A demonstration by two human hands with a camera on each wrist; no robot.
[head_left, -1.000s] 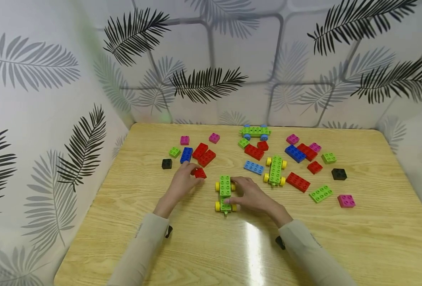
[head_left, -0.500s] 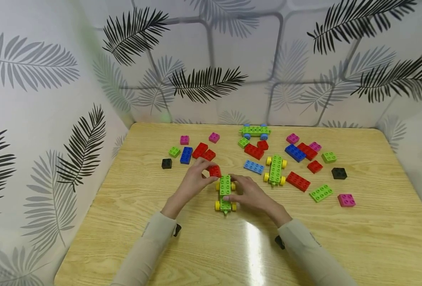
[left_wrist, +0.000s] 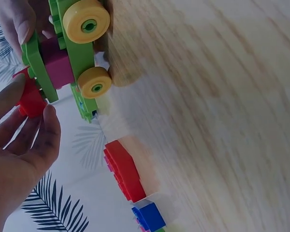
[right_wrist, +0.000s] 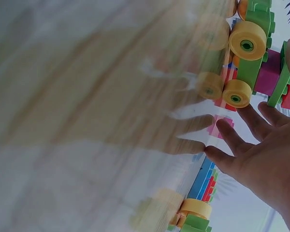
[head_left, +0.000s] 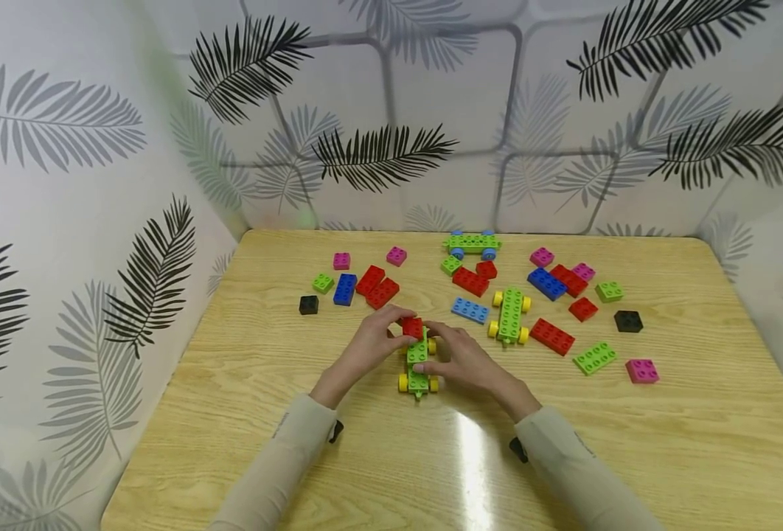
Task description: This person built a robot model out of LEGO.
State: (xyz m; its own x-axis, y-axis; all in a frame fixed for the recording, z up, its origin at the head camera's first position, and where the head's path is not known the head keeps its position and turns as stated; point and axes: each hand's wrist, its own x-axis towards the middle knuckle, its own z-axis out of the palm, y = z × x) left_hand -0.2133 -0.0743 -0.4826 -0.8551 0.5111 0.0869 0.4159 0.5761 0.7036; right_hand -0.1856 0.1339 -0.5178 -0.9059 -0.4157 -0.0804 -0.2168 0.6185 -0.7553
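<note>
In the head view my left hand [head_left: 369, 345] pinches a small red brick [head_left: 413, 327] between thumb and fingers. That brick is at the far end of a green plate [head_left: 417, 352] on top of a toy car. The left wrist view shows the plate on a magenta brick [left_wrist: 57, 63], which sits on the car's green base [left_wrist: 82, 58] with yellow wheels [left_wrist: 94, 82]. Whether the red brick is pressed fully down I cannot tell. My right hand [head_left: 461, 361] holds the car from the right, thumb on top and fingers around its far side.
Beyond my hands lie red bricks [head_left: 382, 293], a blue brick [head_left: 345, 289] and a black brick [head_left: 308, 304]. To the right stands another green car base [head_left: 510, 316] with yellow wheels, among several loose bricks. A blue-wheeled base [head_left: 472, 243] is near the wall.
My left hand has carried the small red brick rightward from the table onto the far end of the car's green plate. The right hand has stayed on the car.
</note>
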